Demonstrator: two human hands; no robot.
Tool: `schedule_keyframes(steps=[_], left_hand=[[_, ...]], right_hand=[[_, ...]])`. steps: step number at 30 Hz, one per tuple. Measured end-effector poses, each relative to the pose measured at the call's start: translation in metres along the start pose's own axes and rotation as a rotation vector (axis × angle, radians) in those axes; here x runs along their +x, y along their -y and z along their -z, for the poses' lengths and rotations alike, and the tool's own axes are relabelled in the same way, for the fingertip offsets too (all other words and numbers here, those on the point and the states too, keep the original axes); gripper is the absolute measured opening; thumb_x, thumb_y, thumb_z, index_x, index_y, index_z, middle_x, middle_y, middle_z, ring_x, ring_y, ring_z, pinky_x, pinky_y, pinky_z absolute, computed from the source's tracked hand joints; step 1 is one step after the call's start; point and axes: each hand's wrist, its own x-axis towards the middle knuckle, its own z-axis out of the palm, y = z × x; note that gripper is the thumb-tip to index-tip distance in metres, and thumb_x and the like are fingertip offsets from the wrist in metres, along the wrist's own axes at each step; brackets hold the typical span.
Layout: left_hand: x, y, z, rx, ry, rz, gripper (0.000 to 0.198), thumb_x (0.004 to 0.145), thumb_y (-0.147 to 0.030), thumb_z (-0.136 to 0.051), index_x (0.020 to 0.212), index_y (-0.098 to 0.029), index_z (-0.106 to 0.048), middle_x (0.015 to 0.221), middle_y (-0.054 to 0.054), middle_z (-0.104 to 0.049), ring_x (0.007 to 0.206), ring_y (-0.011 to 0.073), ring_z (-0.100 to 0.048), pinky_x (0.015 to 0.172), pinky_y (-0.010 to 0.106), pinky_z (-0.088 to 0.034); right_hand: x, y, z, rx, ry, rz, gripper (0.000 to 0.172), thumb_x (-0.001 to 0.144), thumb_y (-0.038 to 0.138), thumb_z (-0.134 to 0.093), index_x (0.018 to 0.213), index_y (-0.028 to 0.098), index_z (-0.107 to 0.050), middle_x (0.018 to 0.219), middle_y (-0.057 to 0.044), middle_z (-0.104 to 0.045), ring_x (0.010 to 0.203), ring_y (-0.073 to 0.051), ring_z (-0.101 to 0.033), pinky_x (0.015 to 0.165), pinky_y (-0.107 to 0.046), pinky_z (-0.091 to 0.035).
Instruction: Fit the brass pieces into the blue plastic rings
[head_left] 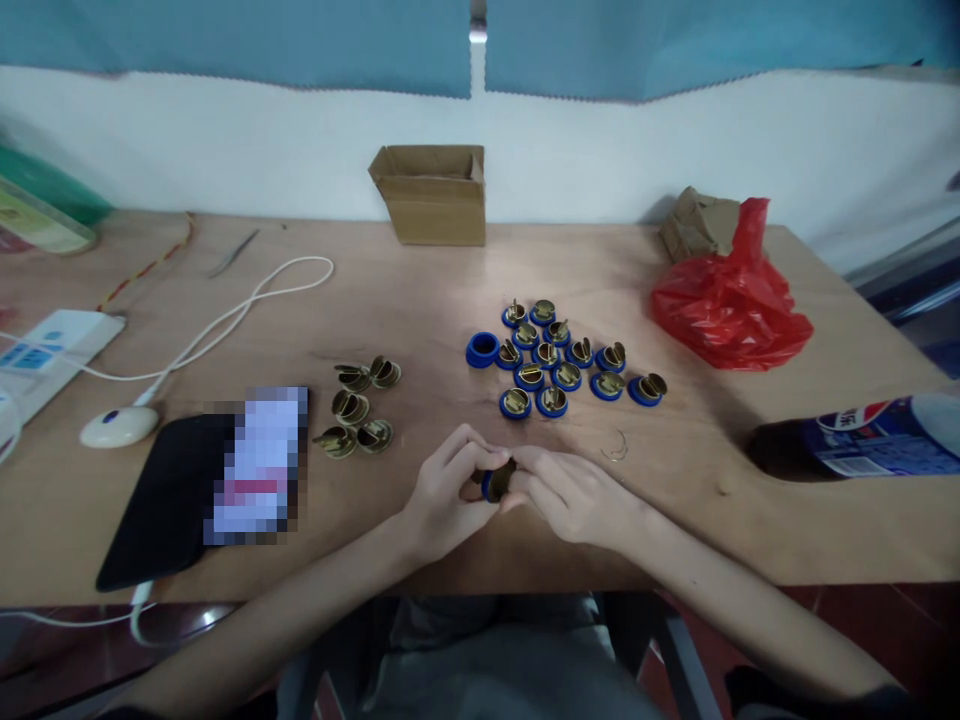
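Note:
Near the table's front edge, my left hand and my right hand meet, fingers closed around one blue-rimmed brass disc; my fingers cover part of it. Just beyond them lie several blue rings with brass folding pieces set in them, some flaps raised and some flat. One blue ring at that group's left has a dark hollow centre and no brass piece showing. To the left of my hands sits a small group of brass pieces without blue rings. Thin curved wires lie right of my hands.
A cardboard box stands by the wall. On the right are a red plastic bag and a cola bottle on its side. Two phones, a white cable and a power strip lie left.

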Motion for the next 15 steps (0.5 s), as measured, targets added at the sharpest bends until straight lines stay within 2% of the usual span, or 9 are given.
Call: schedule_keyframes(steps=[3,8,12,15], left_hand=[[-0.0029,0.0008,0.0004,0.013,0.009,0.005,0.029,0.083,-0.013,-0.077,0.107,-0.019,-0.062,0.090,0.006,-0.067,0.077,0.0154,-0.064,0.060,0.023,-0.056],[-0.0079,0.0019,0.0013,0.053,0.010,-0.066,0.034,0.082,-0.004,-0.074,0.110,-0.018,-0.063,0.097,0.009,-0.067,0.082,0.0160,-0.066,0.066,0.024,-0.059],[-0.0070,0.0025,0.0023,0.064,0.009,-0.068,0.033,0.084,-0.006,-0.074,0.112,-0.019,-0.063,0.096,0.008,-0.067,0.083,0.0161,-0.066,0.066,0.024,-0.060],[-0.0029,0.0025,0.0028,0.038,-0.014,-0.057,0.031,0.084,-0.011,-0.076,0.111,-0.019,-0.063,0.093,0.007,-0.067,0.080,0.0161,-0.065,0.064,0.024,-0.058]], right_hand=[[-0.0013,0.0002,-0.0010,0.006,0.013,-0.016,0.034,0.109,0.018,-0.041,0.084,0.014,-0.064,0.088,-0.012,-0.072,0.080,-0.019,-0.070,0.069,-0.029,-0.059],[-0.0028,0.0006,-0.0023,-0.050,-0.023,0.035,0.031,0.109,0.015,-0.038,0.096,0.012,-0.067,0.095,-0.013,-0.073,0.089,-0.020,-0.072,0.072,-0.029,-0.060],[-0.0007,0.0013,-0.0009,-0.018,-0.021,0.020,0.032,0.110,0.020,-0.041,0.098,0.010,-0.068,0.097,-0.015,-0.074,0.092,-0.021,-0.073,0.072,-0.029,-0.062],[0.0020,0.0020,0.0006,0.057,-0.040,-0.047,0.030,0.110,0.025,-0.043,0.102,0.011,-0.068,0.102,-0.014,-0.074,0.094,-0.020,-0.073,0.076,-0.029,-0.063]])
